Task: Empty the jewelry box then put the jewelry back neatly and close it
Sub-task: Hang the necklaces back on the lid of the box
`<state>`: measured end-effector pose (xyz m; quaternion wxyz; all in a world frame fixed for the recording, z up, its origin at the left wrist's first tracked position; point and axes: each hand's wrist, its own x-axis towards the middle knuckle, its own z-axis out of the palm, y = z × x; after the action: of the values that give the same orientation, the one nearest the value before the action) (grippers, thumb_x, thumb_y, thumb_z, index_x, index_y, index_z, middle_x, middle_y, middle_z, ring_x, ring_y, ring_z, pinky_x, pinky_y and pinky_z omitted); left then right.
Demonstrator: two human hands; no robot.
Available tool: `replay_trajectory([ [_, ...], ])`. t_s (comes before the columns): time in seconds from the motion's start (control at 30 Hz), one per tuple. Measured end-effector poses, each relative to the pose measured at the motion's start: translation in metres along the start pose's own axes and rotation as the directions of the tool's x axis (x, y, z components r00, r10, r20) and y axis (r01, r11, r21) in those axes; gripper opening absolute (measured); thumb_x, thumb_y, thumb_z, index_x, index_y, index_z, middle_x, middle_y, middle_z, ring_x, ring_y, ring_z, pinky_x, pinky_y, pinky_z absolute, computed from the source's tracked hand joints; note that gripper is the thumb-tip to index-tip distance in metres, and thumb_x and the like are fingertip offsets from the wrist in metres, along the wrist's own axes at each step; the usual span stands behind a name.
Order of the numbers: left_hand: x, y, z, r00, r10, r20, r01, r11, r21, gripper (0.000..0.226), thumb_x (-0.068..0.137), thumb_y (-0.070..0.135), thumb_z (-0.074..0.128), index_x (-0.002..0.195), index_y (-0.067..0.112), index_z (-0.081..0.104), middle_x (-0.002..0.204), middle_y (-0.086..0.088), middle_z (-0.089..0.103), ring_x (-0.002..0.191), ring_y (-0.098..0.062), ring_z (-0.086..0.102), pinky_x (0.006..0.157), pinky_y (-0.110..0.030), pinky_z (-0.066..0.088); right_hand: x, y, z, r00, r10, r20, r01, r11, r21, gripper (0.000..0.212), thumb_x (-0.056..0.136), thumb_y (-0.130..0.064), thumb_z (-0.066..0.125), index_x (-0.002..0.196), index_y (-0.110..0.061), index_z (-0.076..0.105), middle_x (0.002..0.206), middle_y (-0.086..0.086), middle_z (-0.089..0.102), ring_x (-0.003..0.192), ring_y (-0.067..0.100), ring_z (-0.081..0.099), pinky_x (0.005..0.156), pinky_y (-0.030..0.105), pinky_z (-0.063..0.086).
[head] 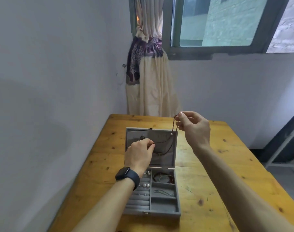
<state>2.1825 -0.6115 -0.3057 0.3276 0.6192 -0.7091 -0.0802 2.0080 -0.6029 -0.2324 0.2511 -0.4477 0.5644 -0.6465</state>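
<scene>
A grey velvet jewelry box (177, 195) lies open on the wooden table (209, 173), its lid (166, 158) laid back flat. A thin dark beaded necklace (173, 124) stretches above the lid between both hands. My right hand (193, 126) pinches its upper end, raised over the lid's far right corner. My left hand (139, 154) pinches the lower end over the lid's left side. In the tray, pearl earrings (145, 185) and small studs sit in the left ring rolls, red bracelets (163, 178) in the top right compartment, a thin chain (161, 192) below them.
The table stands against a white wall on the left. A tied curtain (148, 81) hangs beyond the far edge, under a window (218, 22). Bare tabletop lies right of the box. A metal frame (280, 148) stands at the far right.
</scene>
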Motion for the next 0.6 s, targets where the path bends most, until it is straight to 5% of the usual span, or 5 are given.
replay_trajectory([
  [0.2,0.006,-0.004,0.012,0.999,0.028,0.025,-0.034,0.964,0.265,0.023,0.102,0.042,0.048,0.115,0.035,0.066,0.108,0.011,0.07,0.098,-0.016,0.068,0.068,-0.028,0.051,0.008,-0.002,0.004,1.0,-0.03,0.005,0.03,0.999,0.026,0.01,0.094,-0.026,0.066,0.093,-0.021,0.074,0.08,-0.003,0.076,0.075,0.013,0.074,0.079,0.044,0.062],
  [0.6,0.008,-0.007,0.015,0.991,0.092,0.094,-0.124,0.889,0.442,0.019,0.103,0.032,0.047,0.106,0.028,0.065,0.103,0.006,0.067,0.092,-0.021,0.069,0.06,-0.029,0.041,0.02,-0.013,0.022,0.98,-0.152,0.131,0.156,0.987,-0.027,0.007,0.09,-0.027,0.07,0.093,-0.023,0.075,0.079,-0.006,0.076,0.078,0.009,0.074,0.082,0.042,0.06],
])
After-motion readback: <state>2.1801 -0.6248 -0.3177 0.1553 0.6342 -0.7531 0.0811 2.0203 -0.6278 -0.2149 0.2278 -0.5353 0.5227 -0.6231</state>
